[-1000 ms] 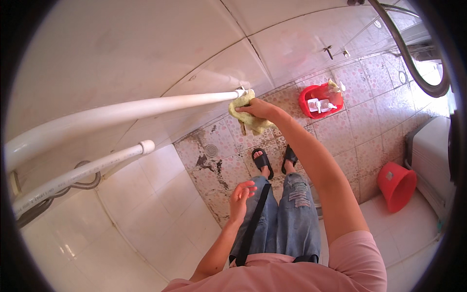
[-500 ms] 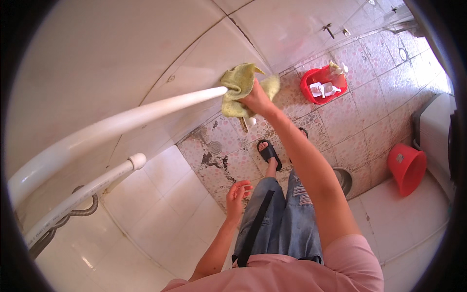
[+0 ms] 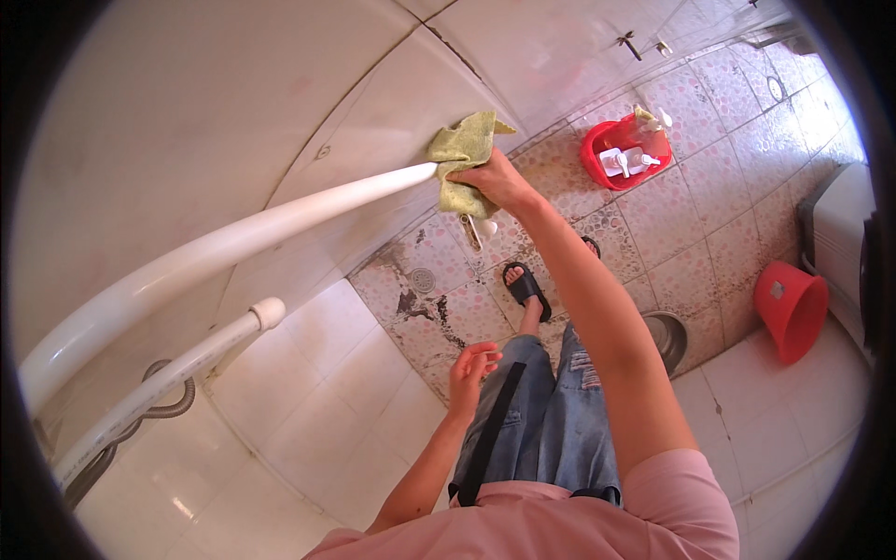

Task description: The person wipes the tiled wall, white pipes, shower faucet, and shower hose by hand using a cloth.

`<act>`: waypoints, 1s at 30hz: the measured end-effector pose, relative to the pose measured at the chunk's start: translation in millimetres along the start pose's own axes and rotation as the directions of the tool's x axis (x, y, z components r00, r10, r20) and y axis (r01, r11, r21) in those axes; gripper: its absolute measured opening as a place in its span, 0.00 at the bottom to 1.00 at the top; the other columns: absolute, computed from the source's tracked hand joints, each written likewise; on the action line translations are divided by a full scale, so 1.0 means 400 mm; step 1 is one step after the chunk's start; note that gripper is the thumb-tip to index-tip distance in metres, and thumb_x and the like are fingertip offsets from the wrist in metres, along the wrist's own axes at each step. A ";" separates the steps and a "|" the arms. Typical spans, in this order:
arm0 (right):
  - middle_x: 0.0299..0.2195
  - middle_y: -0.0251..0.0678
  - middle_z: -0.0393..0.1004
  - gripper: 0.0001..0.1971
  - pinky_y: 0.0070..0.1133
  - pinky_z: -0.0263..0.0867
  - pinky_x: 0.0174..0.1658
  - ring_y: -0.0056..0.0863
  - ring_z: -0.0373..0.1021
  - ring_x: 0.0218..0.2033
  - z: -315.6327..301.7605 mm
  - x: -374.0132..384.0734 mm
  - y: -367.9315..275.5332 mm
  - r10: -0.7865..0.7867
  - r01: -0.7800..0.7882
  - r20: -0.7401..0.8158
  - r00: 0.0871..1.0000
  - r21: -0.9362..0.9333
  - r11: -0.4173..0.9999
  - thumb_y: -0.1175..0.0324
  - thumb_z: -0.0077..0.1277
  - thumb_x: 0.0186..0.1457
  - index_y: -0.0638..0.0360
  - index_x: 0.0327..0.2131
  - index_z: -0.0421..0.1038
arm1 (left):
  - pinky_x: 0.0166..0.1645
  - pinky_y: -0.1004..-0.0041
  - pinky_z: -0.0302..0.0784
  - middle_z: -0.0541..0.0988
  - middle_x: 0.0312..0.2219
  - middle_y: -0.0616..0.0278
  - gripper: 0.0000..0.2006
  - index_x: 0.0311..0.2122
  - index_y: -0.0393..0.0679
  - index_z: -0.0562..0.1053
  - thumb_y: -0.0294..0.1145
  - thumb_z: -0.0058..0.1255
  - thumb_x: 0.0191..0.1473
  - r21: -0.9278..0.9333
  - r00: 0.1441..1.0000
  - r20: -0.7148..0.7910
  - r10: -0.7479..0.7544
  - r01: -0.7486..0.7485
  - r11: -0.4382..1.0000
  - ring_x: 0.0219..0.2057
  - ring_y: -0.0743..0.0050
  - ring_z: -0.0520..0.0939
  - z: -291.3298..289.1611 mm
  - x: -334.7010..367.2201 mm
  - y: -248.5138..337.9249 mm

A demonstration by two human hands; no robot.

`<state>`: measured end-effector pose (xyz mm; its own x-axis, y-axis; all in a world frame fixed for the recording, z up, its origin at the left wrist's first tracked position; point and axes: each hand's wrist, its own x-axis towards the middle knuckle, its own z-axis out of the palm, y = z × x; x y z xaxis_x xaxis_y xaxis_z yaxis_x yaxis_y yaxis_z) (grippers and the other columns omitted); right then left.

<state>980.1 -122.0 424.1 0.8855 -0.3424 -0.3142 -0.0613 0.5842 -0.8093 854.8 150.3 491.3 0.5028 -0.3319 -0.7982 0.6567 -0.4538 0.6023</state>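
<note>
My right hand point(image 3: 497, 179) is closed on a yellow-green cloth point(image 3: 464, 147), which is wrapped around the far end of a thick white pipe point(image 3: 243, 232). The pipe runs from the lower left along the tiled wall toward the hand; its end lies hidden under the cloth. Just below the cloth, a small white fitting point(image 3: 484, 230) shows. My left hand point(image 3: 473, 373) hangs in front of my left thigh, fingers loosely curled and apart, touching nothing.
A thinner white pipe point(image 3: 168, 385) with a rounded cap and a grey corrugated hose point(image 3: 166, 407) lie at left. A red basin point(image 3: 590, 155) with pump bottles, a round floor drain point(image 3: 423, 280), a metal bowl point(image 3: 668, 342), a red bucket point(image 3: 789, 313) and a white appliance point(image 3: 837, 245) are around the tiled floor.
The cloth's loose end, blurred beyond my right hand before, now hangs close around the pipe. My right hand still grips it. My left hand stays near my thigh.
</note>
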 end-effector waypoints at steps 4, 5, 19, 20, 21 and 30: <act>0.28 0.32 0.71 0.13 0.20 0.65 0.33 0.18 0.66 0.28 -0.002 0.003 0.007 0.014 -0.015 0.034 0.999 0.040 0.999 0.74 0.55 0.41 0.65 0.33 0.68 | 0.41 0.77 0.67 0.72 0.37 0.64 0.10 0.39 0.41 0.67 0.32 0.36 0.55 -0.006 1.000 0.011 0.005 -0.005 1.000 0.38 0.76 0.73 0.003 -0.001 -0.002; 0.28 0.31 0.71 0.13 0.20 0.65 0.33 0.18 0.67 0.28 -0.004 0.004 0.011 -0.014 0.015 0.060 0.998 -0.028 0.999 0.74 0.54 0.41 0.65 0.34 0.68 | 0.41 0.77 0.67 0.72 0.37 0.64 0.10 0.39 0.41 0.67 0.32 0.36 0.55 -0.006 1.000 0.013 0.004 -0.004 1.000 0.38 0.76 0.73 0.003 -0.002 -0.002; 0.27 0.39 0.72 0.07 0.22 0.63 0.31 0.25 0.68 0.26 0.081 -0.084 -0.063 -0.096 -0.006 -0.160 0.982 -0.541 0.841 0.72 0.48 0.47 0.61 0.32 0.69 | 0.41 0.77 0.68 0.72 0.35 0.63 0.11 0.39 0.40 0.67 0.33 0.37 0.55 -0.015 1.000 -0.023 -0.003 0.003 1.000 0.37 0.76 0.73 -0.004 -0.010 0.006; 0.26 0.44 0.71 0.06 0.25 0.63 0.30 0.33 0.69 0.26 0.119 -0.091 -0.025 -0.242 0.130 -0.143 0.960 -0.538 0.833 0.74 0.47 0.46 0.64 0.29 0.69 | 0.41 0.77 0.68 0.72 0.35 0.63 0.11 0.39 0.40 0.67 0.33 0.37 0.55 -0.016 1.000 -0.023 -0.006 0.006 1.000 0.37 0.76 0.73 -0.006 -0.009 0.001; 0.27 0.47 0.70 0.05 0.28 0.62 0.31 0.39 0.68 0.29 0.171 -0.114 -0.028 -0.279 0.147 -0.136 0.951 -0.597 0.789 0.77 0.45 0.44 0.67 0.27 0.68 | 0.40 0.78 0.68 0.72 0.35 0.63 0.11 0.39 0.40 0.67 0.32 0.37 0.55 -0.041 1.000 -0.016 -0.018 0.017 0.999 0.37 0.77 0.73 -0.009 -0.010 -0.005; 0.34 0.50 0.61 0.11 0.33 0.54 0.43 0.46 0.57 0.38 0.309 -0.119 -0.009 -0.515 0.300 -0.419 0.748 -0.478 0.825 0.80 0.39 0.44 0.66 0.35 0.60 | 0.40 0.79 0.68 0.72 0.35 0.62 0.11 0.39 0.37 0.66 0.31 0.36 0.54 0.004 0.997 -0.081 0.020 -0.020 1.000 0.36 0.77 0.73 -0.008 -0.001 -0.006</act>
<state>995.0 -16.8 503.5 0.5007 -0.8652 -0.0263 -0.0052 0.0274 -0.9996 854.7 154.3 490.2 0.5597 -0.2726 -0.7826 0.6444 -0.4506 0.6179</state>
